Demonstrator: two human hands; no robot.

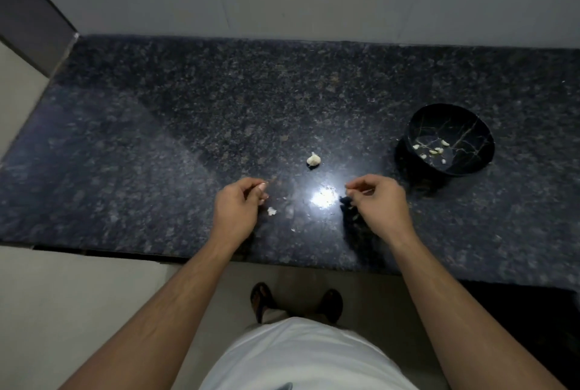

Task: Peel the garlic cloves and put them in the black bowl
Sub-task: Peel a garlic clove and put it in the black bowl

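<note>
Both hands hovered over the counter [157,125], left hand [239,205] and right hand [375,201] curled, contents indiscernible; garlic [313,159] between, bowl [452,119] right.

Arms: my forearms [175,305] are bare, no sleeves, watch or rings visible.
Torso: I wear a white garment [301,358].
Feet: dark open sandals [262,300].

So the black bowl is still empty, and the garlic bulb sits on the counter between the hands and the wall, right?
Not quite. The head view shows the black bowl already holds several peeled cloves. The rest is right: the garlic bulb sits on the counter.
</note>
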